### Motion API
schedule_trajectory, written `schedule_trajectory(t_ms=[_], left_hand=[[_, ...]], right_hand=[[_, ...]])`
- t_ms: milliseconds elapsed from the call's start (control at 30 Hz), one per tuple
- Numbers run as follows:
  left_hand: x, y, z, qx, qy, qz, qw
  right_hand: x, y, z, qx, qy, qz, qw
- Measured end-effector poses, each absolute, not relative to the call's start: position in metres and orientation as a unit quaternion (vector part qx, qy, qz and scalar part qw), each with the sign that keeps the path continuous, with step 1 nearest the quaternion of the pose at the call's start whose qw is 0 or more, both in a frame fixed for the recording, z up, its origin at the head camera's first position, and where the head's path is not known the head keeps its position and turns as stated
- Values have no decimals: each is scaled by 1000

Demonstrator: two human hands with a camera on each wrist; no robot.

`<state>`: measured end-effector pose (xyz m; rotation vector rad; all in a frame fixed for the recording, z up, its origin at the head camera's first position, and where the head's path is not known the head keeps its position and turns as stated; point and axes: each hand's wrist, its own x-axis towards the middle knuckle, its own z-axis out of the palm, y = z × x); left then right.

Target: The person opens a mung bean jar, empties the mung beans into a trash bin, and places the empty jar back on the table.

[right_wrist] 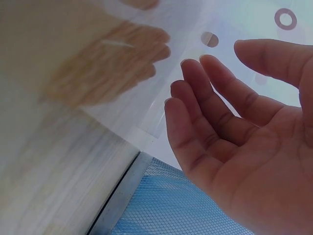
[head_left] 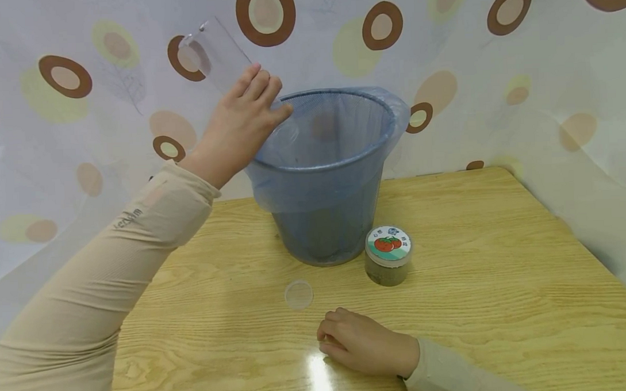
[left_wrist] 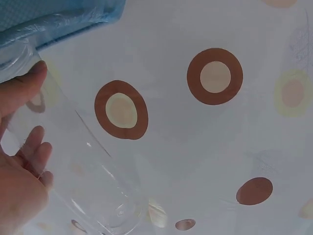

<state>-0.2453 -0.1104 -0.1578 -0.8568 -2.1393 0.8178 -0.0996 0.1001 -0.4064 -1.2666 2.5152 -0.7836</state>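
My left hand (head_left: pixel 248 114) grips a clear, tall cup (head_left: pixel 216 52) above the left rim of the lined wastebasket (head_left: pixel 326 218). The cup is tilted, its closed end up to the left and its other end down toward the basket's opening. In the left wrist view, thumb and fingers wrap around the see-through cup (left_wrist: pixel 85 152), and no contents show in it. Low over the table at the front, my right hand (head_left: pixel 362 340) holds nothing, its fingers loosely bent. A clear round disc (head_left: pixel 298 295) lies flat just beyond it.
A jar (head_left: pixel 389 256) with a tomato picture on its lid stands against the basket's right front. The wooden table (head_left: pixel 481 258) carries all this. Behind it hangs a patterned white sheet (head_left: pixel 329 62). A thin blue bag lines the mesh basket and folds over its rim.
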Motion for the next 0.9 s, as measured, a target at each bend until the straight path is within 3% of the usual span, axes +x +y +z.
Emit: schedule_trajectory(t_ms=[300, 900], left_hand=[[-244, -110, -160, -318, -847, 309, 293], [-241, -106, -159, -311, -869, 294, 249]], right_hand=[[-99, 100, -406, -431, 856, -266, 105], [-99, 100, -407, -442, 852, -265, 93]])
